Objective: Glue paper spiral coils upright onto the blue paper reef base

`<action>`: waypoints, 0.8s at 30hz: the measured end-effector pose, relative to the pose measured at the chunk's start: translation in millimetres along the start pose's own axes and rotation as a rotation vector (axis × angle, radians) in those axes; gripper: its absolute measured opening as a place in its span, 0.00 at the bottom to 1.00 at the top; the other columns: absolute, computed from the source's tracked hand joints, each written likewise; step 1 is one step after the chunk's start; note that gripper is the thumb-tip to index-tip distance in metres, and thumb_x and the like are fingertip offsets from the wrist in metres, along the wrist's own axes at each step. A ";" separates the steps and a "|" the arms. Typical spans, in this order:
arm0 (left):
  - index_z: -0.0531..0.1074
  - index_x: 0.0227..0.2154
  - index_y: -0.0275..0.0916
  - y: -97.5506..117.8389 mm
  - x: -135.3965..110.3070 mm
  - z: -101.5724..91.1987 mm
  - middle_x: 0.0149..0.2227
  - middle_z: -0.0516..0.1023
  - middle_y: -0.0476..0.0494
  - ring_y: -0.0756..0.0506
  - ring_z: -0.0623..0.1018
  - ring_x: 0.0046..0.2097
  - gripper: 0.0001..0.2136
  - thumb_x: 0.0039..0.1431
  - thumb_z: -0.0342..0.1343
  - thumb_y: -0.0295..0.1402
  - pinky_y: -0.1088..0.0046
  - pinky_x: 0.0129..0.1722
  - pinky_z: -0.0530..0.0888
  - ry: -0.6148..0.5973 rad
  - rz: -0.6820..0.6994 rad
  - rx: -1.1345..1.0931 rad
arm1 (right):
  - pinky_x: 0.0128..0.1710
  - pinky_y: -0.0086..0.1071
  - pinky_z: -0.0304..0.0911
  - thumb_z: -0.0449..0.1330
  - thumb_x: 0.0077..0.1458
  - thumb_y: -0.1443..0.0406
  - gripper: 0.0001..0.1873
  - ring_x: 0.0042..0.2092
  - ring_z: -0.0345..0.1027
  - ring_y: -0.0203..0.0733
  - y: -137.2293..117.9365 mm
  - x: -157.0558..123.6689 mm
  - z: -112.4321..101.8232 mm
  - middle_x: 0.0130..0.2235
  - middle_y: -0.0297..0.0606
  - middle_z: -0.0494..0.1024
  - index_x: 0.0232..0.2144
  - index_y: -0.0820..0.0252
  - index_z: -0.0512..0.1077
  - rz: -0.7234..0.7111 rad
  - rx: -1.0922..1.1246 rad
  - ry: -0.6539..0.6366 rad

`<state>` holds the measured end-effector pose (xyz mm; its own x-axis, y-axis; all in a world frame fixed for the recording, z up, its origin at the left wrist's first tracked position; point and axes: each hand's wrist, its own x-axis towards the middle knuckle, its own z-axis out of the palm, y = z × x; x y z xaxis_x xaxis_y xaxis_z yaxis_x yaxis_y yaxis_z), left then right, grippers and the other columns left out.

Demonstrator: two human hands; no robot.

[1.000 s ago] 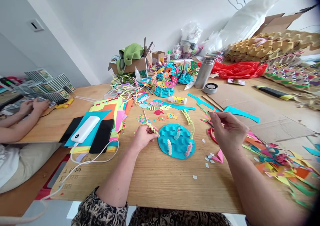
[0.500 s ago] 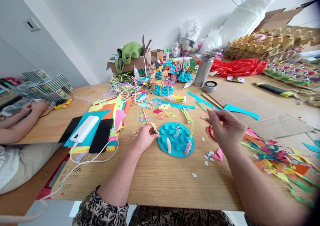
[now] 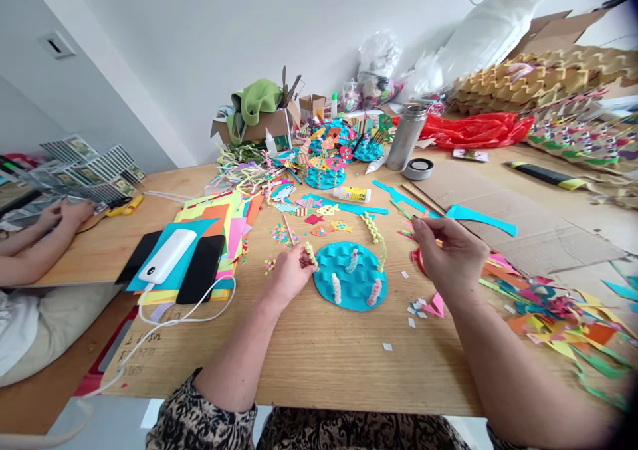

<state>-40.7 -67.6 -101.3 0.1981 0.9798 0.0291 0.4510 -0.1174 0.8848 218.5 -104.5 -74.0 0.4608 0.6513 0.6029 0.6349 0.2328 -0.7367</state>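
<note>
My left hand (image 3: 292, 274) is closed on a thin wooden stick (image 3: 288, 229) with a short twisted yellow-green strip (image 3: 312, 253) at its fingertips. It touches the left edge of a round blue paper base (image 3: 349, 294) with raised wavy folds. Upright on this base stand a white coil (image 3: 336, 289), a pink coil (image 3: 375, 292) and a pale coil (image 3: 353, 260). Another yellow-green twisted strip (image 3: 369, 228) lies by the base's upper right edge. My right hand (image 3: 448, 254) is raised right of the base, fingertips pinched together; what they hold is too small to make out.
Paper fish (image 3: 341, 226) and a glue bottle (image 3: 352, 195) lie behind the base. Coloured paper sheets, a white power bank (image 3: 168, 256) and a phone (image 3: 202, 268) are at left. Paper scraps (image 3: 553, 310) cover the right. A steel flask (image 3: 406, 139) stands behind. Another person's hands (image 3: 64, 214) are far left.
My right hand has shifted slightly left and dipped at the wrist, still pinched. The left hand keeps its hold on the stick and strip, nearly unmoved.
</note>
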 end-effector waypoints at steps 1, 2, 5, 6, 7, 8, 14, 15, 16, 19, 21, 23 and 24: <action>0.70 0.29 0.39 0.7 -0.3 0.0 0.26 0.78 0.49 0.47 0.79 0.30 0.12 0.41 0.62 0.19 0.73 0.32 0.74 0.000 0.001 0.018 | 0.29 0.32 0.61 0.59 0.54 0.59 0.10 0.26 0.65 0.36 -0.1 0.2 -0.2 0.25 0.33 0.74 0.26 0.58 0.73 -0.003 -0.004 -0.002; 0.70 0.29 0.39 1.5 -0.6 0.0 0.27 0.78 0.49 0.47 0.79 0.31 0.12 0.42 0.62 0.18 0.73 0.32 0.74 0.001 0.001 0.033 | 0.29 0.31 0.61 0.59 0.53 0.59 0.10 0.26 0.65 0.36 -0.3 0.4 -0.4 0.25 0.33 0.73 0.26 0.57 0.73 -0.007 -0.007 -0.005; 0.69 0.30 0.38 4.4 -1.3 0.2 0.27 0.78 0.50 0.48 0.79 0.31 0.13 0.42 0.62 0.18 0.73 0.32 0.74 0.009 0.000 0.070 | 0.29 0.31 0.61 0.59 0.53 0.60 0.09 0.26 0.65 0.36 -1.1 0.9 -1.2 0.24 0.33 0.73 0.25 0.57 0.73 -0.017 -0.008 -0.013; 0.69 0.30 0.38 5.2 -1.6 0.3 0.27 0.78 0.50 0.48 0.79 0.31 0.13 0.42 0.62 0.18 0.73 0.32 0.74 0.009 0.000 0.080 | 0.29 0.31 0.61 0.59 0.53 0.60 0.09 0.26 0.65 0.36 -1.3 1.0 -1.3 0.24 0.32 0.73 0.25 0.57 0.73 -0.019 -0.009 -0.011; 0.69 0.30 0.38 5.9 -1.8 0.3 0.27 0.78 0.50 0.48 0.79 0.30 0.13 0.42 0.62 0.18 0.74 0.32 0.74 0.009 0.000 0.088 | 0.29 0.31 0.61 0.59 0.53 0.60 0.09 0.26 0.65 0.36 -1.4 1.1 -1.4 0.24 0.32 0.73 0.25 0.57 0.73 -0.020 -0.014 -0.010; 0.69 0.30 0.38 6.3 -2.0 0.3 0.26 0.78 0.50 0.48 0.79 0.30 0.13 0.42 0.62 0.17 0.74 0.32 0.74 0.008 0.001 0.094 | 0.29 0.31 0.61 0.59 0.53 0.60 0.09 0.26 0.65 0.36 -1.4 1.1 -1.5 0.24 0.32 0.73 0.25 0.57 0.73 -0.020 -0.018 -0.007; 0.69 0.31 0.38 6.7 -2.4 0.5 0.26 0.78 0.51 0.49 0.79 0.30 0.13 0.42 0.61 0.17 0.74 0.31 0.74 0.013 0.003 0.108 | 0.29 0.31 0.61 0.59 0.53 0.60 0.09 0.26 0.65 0.36 -2.0 1.7 -1.8 0.23 0.32 0.73 0.24 0.57 0.72 -0.035 -0.023 -0.002; 0.69 0.31 0.38 6.7 -2.3 0.6 0.26 0.78 0.51 0.49 0.79 0.30 0.13 0.42 0.61 0.17 0.75 0.31 0.74 0.013 0.004 0.109 | 0.29 0.31 0.61 0.60 0.53 0.60 0.09 0.26 0.65 0.36 -2.2 1.8 -2.0 0.23 0.32 0.73 0.24 0.57 0.72 -0.040 -0.022 -0.003; 0.69 0.31 0.38 6.7 -2.3 0.6 0.26 0.78 0.51 0.49 0.79 0.30 0.13 0.43 0.61 0.17 0.75 0.31 0.74 0.014 0.005 0.110 | 0.29 0.31 0.61 0.60 0.53 0.60 0.08 0.26 0.65 0.36 -2.3 1.9 -2.2 0.23 0.32 0.73 0.24 0.57 0.72 -0.044 -0.021 -0.004; 0.68 0.31 0.38 6.8 -2.4 0.7 0.26 0.78 0.51 0.49 0.79 0.30 0.13 0.43 0.62 0.18 0.75 0.31 0.74 0.011 0.006 0.118 | 0.29 0.31 0.60 0.60 0.53 0.61 0.08 0.26 0.65 0.36 -2.0 2.1 -2.6 0.23 0.32 0.72 0.24 0.57 0.72 -0.052 -0.018 -0.010; 0.68 0.31 0.38 6.8 -2.6 0.8 0.26 0.78 0.51 0.49 0.79 0.30 0.13 0.43 0.62 0.18 0.75 0.31 0.74 0.010 0.007 0.124 | 0.29 0.31 0.60 0.59 0.53 0.61 0.08 0.26 0.65 0.36 -1.6 2.0 -2.5 0.23 0.32 0.72 0.25 0.57 0.72 -0.052 -0.014 -0.015; 0.68 0.31 0.39 6.5 -2.7 1.1 0.26 0.78 0.50 0.49 0.79 0.30 0.13 0.43 0.62 0.18 0.75 0.31 0.74 0.011 0.012 0.130 | 0.29 0.31 0.60 0.59 0.53 0.62 0.08 0.26 0.65 0.36 -1.2 1.8 -2.3 0.23 0.32 0.71 0.25 0.57 0.72 -0.053 -0.015 -0.022; 0.68 0.30 0.39 6.3 -2.8 1.4 0.26 0.78 0.50 0.49 0.79 0.30 0.13 0.43 0.62 0.18 0.75 0.31 0.74 0.013 0.014 0.133 | 0.29 0.31 0.60 0.59 0.53 0.62 0.08 0.26 0.65 0.36 -1.2 1.7 -2.2 0.23 0.32 0.71 0.25 0.57 0.72 -0.055 -0.016 -0.025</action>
<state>-37.2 -71.3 -96.4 0.1946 0.9797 0.0479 0.5598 -0.1511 0.8148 219.8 -105.2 -71.5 0.4090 0.6559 0.6344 0.6691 0.2571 -0.6973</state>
